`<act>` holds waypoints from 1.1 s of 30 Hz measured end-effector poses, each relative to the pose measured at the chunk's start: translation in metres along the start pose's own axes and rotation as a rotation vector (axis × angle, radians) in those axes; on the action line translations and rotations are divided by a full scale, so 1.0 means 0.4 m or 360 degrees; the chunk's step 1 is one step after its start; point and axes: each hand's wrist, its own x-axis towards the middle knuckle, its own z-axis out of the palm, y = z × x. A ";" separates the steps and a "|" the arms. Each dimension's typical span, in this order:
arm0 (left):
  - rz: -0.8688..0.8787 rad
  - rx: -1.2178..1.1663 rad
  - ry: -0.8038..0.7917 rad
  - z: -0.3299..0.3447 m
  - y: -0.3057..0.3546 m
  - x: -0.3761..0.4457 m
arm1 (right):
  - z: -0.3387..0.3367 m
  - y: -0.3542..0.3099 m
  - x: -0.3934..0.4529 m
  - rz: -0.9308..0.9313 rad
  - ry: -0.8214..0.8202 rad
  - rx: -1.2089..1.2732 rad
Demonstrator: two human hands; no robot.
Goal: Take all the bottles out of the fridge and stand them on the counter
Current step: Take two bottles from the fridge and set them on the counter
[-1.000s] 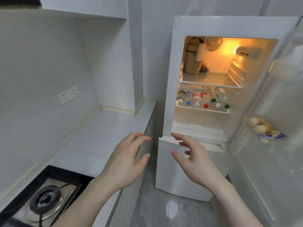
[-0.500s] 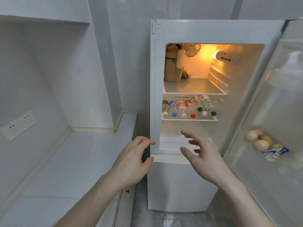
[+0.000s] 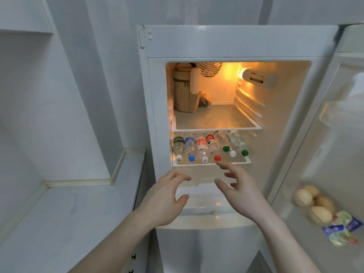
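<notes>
Plastic bottles (image 3: 208, 147) lie on their sides along the front edge of the fridge's lower shelf (image 3: 211, 164), caps toward us; the counter (image 3: 69, 209) to the left bears none yet; our left hand (image 3: 163, 200) and right hand (image 3: 242, 192) hover just below that shelf edge, apart, fingers spread and holding nothing; we judge the bottles light, smooth, perhaps slick with cold and apt to roll, so we would grasp each round the body behind the cap.
</notes>
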 end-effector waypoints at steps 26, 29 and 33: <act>-0.0237 -0.0009 -0.0467 0.389 0.065 0.815 | -0.017 0.407 0.459 0.0454 0.0523 0.0280; -0.0285 -0.0114 -0.0481 0.408 0.065 0.850 | -0.006 0.431 0.481 0.0536 0.0525 0.0267; -0.0337 -0.0244 -0.0496 0.417 0.066 0.883 | 0.013 0.449 0.512 0.0575 0.0539 0.0273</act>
